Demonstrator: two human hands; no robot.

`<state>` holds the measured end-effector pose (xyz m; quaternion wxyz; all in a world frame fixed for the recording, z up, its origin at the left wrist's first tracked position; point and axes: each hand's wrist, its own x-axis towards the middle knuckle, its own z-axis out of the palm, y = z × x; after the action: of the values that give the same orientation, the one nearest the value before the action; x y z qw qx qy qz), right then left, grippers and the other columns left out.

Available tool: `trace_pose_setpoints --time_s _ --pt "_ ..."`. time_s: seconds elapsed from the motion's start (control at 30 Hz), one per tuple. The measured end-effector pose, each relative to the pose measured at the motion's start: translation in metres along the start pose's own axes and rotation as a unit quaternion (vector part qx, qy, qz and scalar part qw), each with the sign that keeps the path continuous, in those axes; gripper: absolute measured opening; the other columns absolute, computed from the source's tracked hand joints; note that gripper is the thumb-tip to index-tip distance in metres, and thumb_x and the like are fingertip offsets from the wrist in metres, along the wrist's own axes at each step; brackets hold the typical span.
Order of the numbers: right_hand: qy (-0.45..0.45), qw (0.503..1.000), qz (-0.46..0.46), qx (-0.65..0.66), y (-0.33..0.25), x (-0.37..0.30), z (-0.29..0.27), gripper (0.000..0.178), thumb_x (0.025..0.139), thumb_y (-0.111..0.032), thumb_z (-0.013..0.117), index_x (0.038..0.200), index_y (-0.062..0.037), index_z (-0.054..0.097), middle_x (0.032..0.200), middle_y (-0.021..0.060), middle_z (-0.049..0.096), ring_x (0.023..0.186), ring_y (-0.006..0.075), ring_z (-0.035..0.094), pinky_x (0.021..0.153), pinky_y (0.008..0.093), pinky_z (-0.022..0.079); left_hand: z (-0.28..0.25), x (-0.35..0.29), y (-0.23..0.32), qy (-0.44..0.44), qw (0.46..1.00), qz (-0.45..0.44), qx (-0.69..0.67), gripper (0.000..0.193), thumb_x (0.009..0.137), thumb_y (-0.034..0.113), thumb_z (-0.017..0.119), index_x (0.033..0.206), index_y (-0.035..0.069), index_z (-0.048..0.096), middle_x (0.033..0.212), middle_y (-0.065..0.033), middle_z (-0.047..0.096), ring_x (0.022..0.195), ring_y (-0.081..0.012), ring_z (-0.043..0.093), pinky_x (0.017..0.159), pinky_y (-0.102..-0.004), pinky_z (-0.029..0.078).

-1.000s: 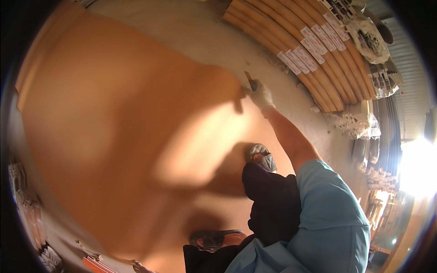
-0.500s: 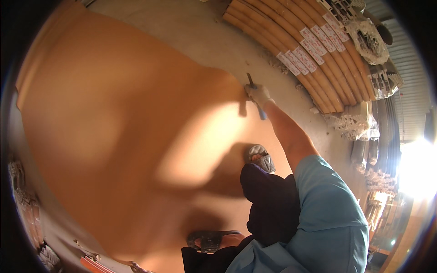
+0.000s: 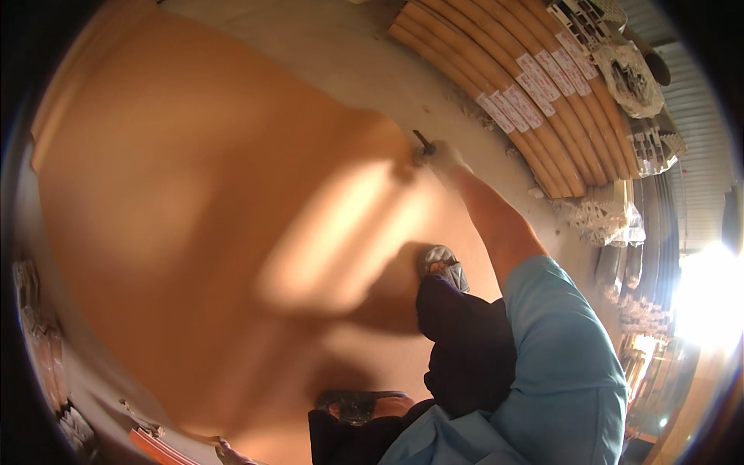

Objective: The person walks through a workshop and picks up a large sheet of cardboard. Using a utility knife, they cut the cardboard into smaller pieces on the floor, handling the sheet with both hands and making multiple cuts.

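A large smooth brown sheet (image 3: 194, 194) covers the floor, and both my sandalled feet rest on it. At its right edge, my right hand (image 3: 446, 159), in a pale glove, is closed around a narrow dark tool (image 3: 422, 141). One end of the tool sticks out beyond the fingers, toward the upper left. The grip is hidden and blurred, so I cannot make out its exact kind. My right arm reaches up from a light blue sleeve (image 3: 558, 318). No part of my left hand can be made out.
Long brown-wrapped bundles (image 3: 504, 85) with white labels lie at the upper right. Plastic-wrapped profile ends (image 3: 628, 74) stand beyond them. Orange-red strips (image 3: 159, 447) lie at the lower left, and more profiles (image 3: 46, 349) line the left rim. Bright light glares at right.
My right hand has shifted slightly down, and the tool has tilted further left. The blue handle end that showed below the hand is now out of sight. Light bands on the sheet have changed.
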<state>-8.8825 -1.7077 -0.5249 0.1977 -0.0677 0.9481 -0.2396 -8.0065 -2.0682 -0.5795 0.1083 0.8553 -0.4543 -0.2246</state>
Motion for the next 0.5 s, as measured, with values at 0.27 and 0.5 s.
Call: trace_pose_setpoints --time_s 0.27,0.5 --pt "-0.014 0.993 0.114 0.027 -0.016 -0.013 0.003 0.031 0.067 -0.032 0.077 0.086 -0.0096 0.069 0.085 0.0107 0.067 0.085 0.0257 0.064 0.073 0.0378 0.048 0.008 0.007 -0.011 -0.007 0.999 0.036 -0.036 0.059 0.076 0.042 0.073 0.114 -0.002 0.060 0.113 -0.0177 0.062 0.103 -0.0303 0.057 0.095 -0.0433 0.043" --pt "0.081 0.985 0.031 -0.147 -0.028 -0.023 0.014 0.038 0.071 -0.031 0.074 0.098 -0.0064 0.065 0.092 0.0127 0.067 0.094 0.0298 0.063 0.075 0.0418 0.050 0.001 -0.014 0.002 -0.001 0.999 0.031 -0.023 0.056 0.079 0.039 0.071 0.117 -0.001 0.059 0.119 -0.0153 0.059 0.108 -0.0282 0.055 0.095 -0.0414 0.043"
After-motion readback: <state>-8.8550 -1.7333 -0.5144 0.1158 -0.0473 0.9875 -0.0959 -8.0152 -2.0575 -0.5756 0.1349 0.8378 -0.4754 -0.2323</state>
